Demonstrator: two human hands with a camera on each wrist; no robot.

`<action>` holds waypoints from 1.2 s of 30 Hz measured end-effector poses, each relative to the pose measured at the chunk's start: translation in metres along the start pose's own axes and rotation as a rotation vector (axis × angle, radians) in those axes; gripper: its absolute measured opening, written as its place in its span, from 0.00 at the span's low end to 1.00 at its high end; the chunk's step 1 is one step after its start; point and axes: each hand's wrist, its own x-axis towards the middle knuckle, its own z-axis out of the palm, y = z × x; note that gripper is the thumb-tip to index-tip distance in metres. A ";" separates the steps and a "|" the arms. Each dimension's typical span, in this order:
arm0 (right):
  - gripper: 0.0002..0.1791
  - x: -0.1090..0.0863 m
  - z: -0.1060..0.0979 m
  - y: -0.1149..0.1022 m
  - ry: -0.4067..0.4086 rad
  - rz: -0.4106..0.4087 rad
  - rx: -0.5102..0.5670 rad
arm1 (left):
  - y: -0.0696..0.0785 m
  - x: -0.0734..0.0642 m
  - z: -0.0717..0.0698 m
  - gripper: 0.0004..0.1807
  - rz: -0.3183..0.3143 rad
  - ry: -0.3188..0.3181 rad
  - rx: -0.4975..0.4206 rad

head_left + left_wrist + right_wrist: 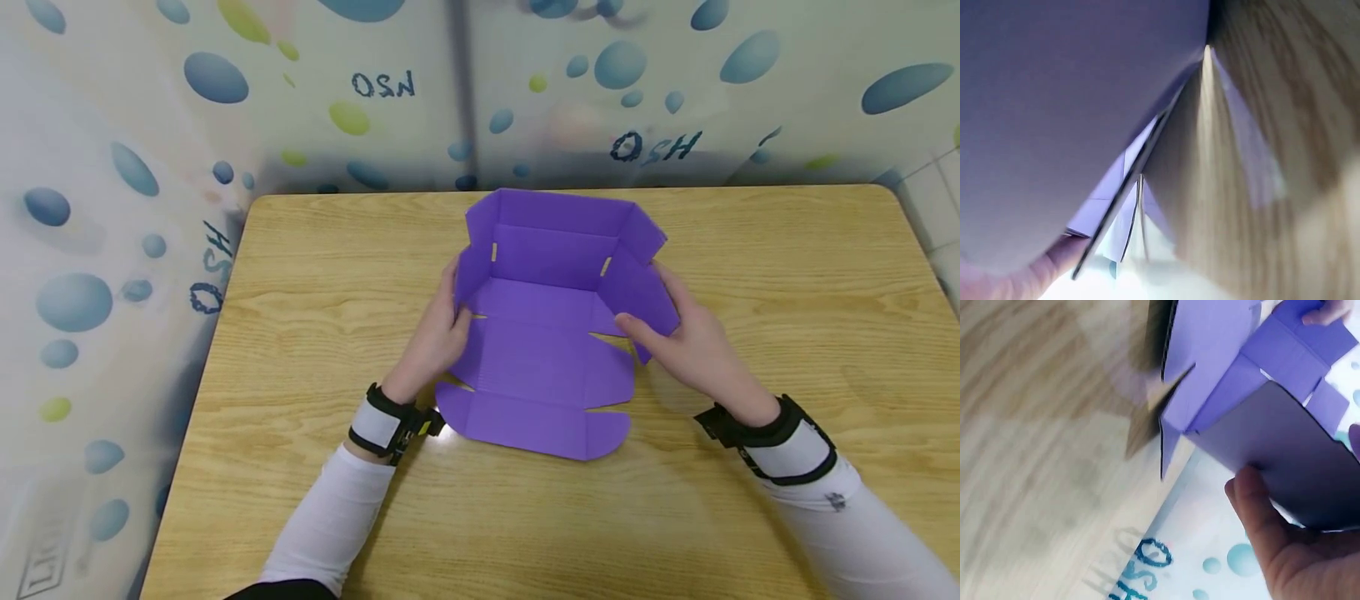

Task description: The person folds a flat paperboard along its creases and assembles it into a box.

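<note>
A purple cardboard box (536, 354), partly folded, is held between both hands. Its back wall (555, 254) and side flaps stand up at the far end, while the slotted front panel (528, 425) lies spread toward the person. My left hand (438, 337) grips the left side wall, thumb on the near side and other fingers mostly hidden behind the cardboard. On the right, my right hand (686, 342) pinches the right side flap (637, 287), thumb over its inner face. In the right wrist view, that hand (1272, 544) holds the flap's edge from below.
The box is over a wooden table (337, 250) with rounded back corners. Behind and to the left hangs a pale curtain (300, 108) with blue and green spots. Black-and-white bands (386, 425) with cameras circle both wrists.
</note>
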 end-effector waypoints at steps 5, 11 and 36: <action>0.47 0.005 -0.018 0.001 -0.005 -0.025 0.072 | -0.001 0.000 0.000 0.39 0.010 0.008 -0.008; 0.44 0.017 -0.043 -0.007 0.006 -0.030 0.099 | -0.001 0.001 0.001 0.38 0.017 0.016 -0.003; 0.30 0.095 -0.055 -0.070 -0.252 -0.432 -0.494 | -0.003 0.001 -0.003 0.38 -0.001 0.019 0.004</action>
